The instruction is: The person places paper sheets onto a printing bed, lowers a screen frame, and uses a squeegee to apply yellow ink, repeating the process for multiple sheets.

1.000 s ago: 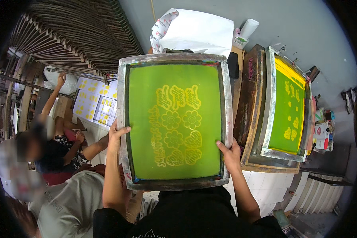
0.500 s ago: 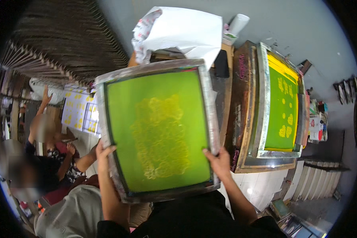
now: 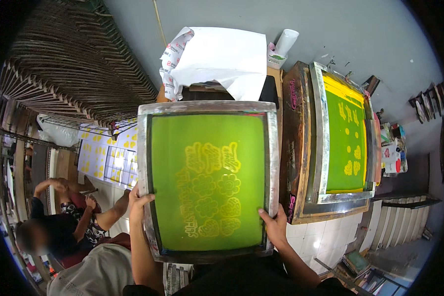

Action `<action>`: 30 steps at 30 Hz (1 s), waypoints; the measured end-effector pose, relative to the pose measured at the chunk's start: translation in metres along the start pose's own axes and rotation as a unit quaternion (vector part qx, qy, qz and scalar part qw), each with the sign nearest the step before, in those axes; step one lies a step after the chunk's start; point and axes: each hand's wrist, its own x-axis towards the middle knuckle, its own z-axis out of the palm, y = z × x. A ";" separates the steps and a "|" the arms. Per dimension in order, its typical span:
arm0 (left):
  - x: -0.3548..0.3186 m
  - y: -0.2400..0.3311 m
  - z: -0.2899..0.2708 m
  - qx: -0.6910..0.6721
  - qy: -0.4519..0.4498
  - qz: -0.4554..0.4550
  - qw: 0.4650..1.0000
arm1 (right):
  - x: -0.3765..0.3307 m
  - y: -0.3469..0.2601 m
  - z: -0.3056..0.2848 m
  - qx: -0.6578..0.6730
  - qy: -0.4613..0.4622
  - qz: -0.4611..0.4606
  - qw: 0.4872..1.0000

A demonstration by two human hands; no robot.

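I hold a framed printing screen (image 3: 212, 128) up in front of me, its green mesh facing me. Yellowish outlines of flowers, hearts and lettering show on the mesh. My left hand (image 3: 139, 201) grips the left side of the frame, the thumb lying over its edge. On the opposite side, my right hand (image 3: 275, 226) clasps the frame lower down, thumb also on the front. The fingers behind the frame are hidden.
A second green screen (image 3: 334, 143) with yellow ink lies on a wooden printing table (image 3: 297, 148) to the right. White paper (image 3: 222, 56) is draped at the back. Left are a wire drying rack (image 3: 74, 64), printed sheets (image 3: 96, 148) and a seated person (image 3: 66, 217).
The screen has straightened from a slight tilt and sits a little lower in view; its outlines are sharper. The person on the left has lowered a raised arm.
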 end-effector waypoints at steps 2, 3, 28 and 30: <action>0.005 0.008 0.012 -0.011 -0.015 0.005 1.000 | 0.002 0.004 -0.004 -0.004 0.020 0.006 1.000; 0.007 0.012 0.016 -0.017 -0.019 0.006 1.000 | 0.003 0.005 -0.005 -0.007 0.032 0.015 0.999; 0.022 -0.003 0.006 -0.018 0.016 -0.020 1.000 | 0.037 -0.003 0.010 -0.041 0.016 -0.015 0.999; 0.015 -0.006 0.005 -0.031 0.015 -0.021 0.999 | 0.030 0.001 0.006 -0.048 0.017 -0.004 0.999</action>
